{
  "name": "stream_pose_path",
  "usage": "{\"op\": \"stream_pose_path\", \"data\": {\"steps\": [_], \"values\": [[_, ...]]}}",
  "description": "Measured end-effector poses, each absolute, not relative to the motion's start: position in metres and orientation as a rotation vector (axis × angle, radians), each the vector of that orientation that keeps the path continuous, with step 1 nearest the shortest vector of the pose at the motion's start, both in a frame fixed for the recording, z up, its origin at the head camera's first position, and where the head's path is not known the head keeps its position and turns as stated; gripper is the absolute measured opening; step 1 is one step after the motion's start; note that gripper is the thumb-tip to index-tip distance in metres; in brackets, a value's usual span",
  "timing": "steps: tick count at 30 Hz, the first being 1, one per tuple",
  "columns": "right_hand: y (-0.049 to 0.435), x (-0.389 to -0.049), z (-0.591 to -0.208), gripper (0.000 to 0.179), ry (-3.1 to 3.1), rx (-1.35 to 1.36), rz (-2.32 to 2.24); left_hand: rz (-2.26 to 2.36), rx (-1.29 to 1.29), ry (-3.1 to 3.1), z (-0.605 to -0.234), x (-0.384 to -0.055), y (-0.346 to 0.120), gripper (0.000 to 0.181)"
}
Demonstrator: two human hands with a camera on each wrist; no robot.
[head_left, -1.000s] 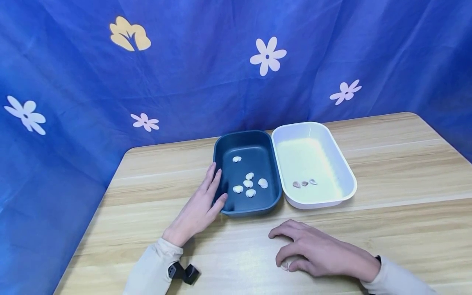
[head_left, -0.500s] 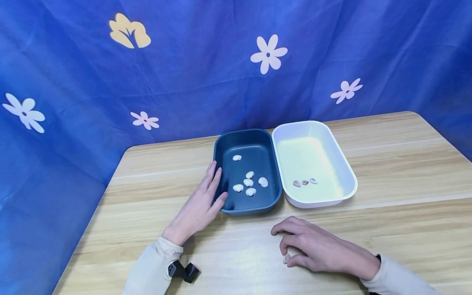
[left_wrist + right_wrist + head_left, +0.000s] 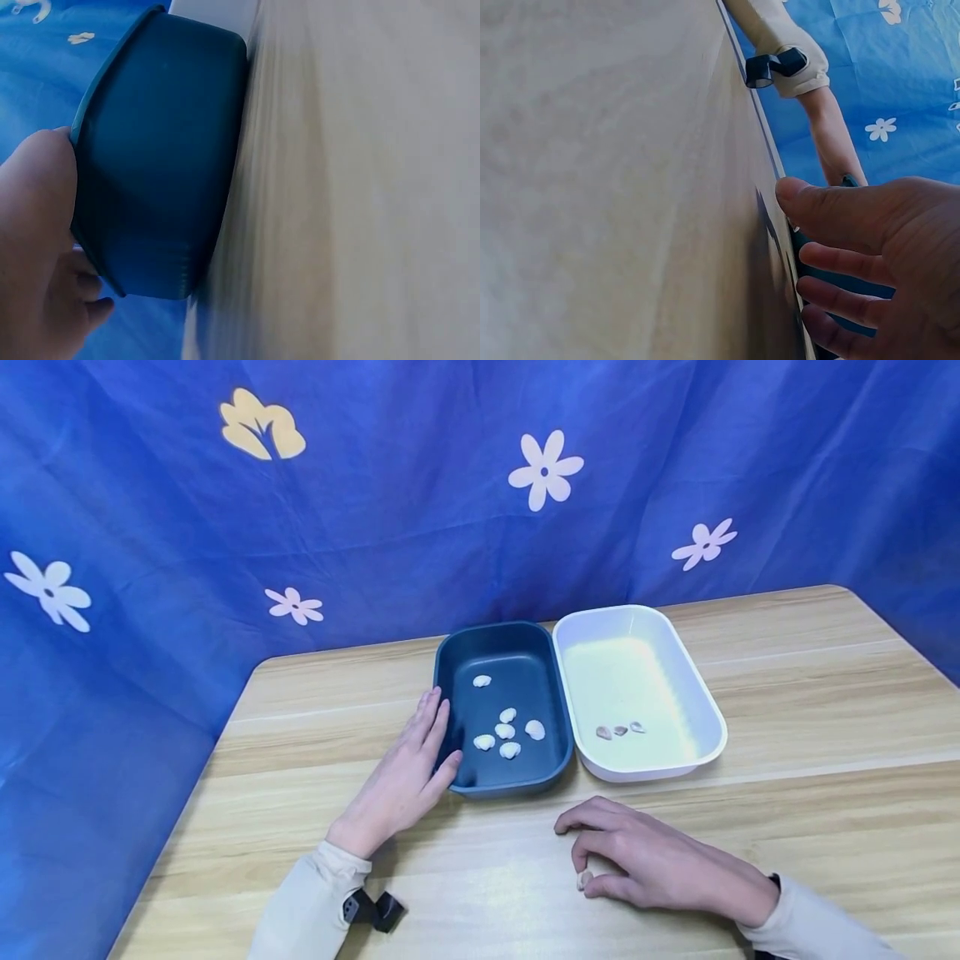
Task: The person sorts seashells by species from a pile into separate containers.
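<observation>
My left hand (image 3: 397, 783) rests on the left rim of a dark blue tray (image 3: 521, 683), fingers fairly straight. Several white ribbed seashells (image 3: 509, 750) lie in that tray. In the left wrist view the thumb is up against the tray's rim (image 3: 112, 71). Low over the table in front of the trays, my right hand (image 3: 652, 860) pinches a small pale seashell (image 3: 584, 880) between thumb and index finger, its other fingers bent. The right wrist view shows this hand (image 3: 885, 255) from the thumb side, with the shell hidden.
A white tray (image 3: 618, 681) stands against the blue tray's right side. Inside it lie 3 small brownish shells (image 3: 620, 731) in a row near the front. The wood-grain table (image 3: 817, 710) ends at a blue curtain (image 3: 420, 502) with flower prints.
The right thumb and index finger have closed on the shell, and the hand has shifted slightly with it, up and right in the head view. The left hand has stayed on the blue tray.
</observation>
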State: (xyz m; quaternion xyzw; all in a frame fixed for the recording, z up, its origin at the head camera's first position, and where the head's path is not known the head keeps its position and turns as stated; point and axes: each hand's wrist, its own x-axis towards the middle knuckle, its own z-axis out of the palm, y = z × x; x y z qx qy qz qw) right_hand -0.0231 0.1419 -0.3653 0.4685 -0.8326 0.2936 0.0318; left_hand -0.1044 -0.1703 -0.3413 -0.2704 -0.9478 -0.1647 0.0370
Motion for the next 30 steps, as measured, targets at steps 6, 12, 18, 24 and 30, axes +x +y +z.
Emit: {"op": "stream_pose_path", "data": {"steps": [6,12,18,24,30], "values": [[0.143,-0.024,-0.363,0.019,-2.569,1.443,0.888,-0.398,-0.837,-2.931,-0.336,-0.103,-0.17,0.067],[0.145,-0.024,-0.359,0.018,-2.614,1.419,0.892,-0.356,-0.833,-2.942,-0.334,-0.103,-0.168,0.069],[0.148,-0.026,-0.35,0.017,-2.63,1.385,0.87,-0.37,-0.815,-2.953,-0.333,-0.103,-0.168,0.072],[0.157,-0.034,-0.33,0.015,-2.612,1.311,0.849,-0.391,-0.793,-2.995,-0.33,-0.102,-0.167,0.072],[0.17,-0.048,-0.317,0.018,-2.527,1.238,0.871,-0.364,-0.809,-2.988,-0.327,-0.103,-0.165,0.074]]}}
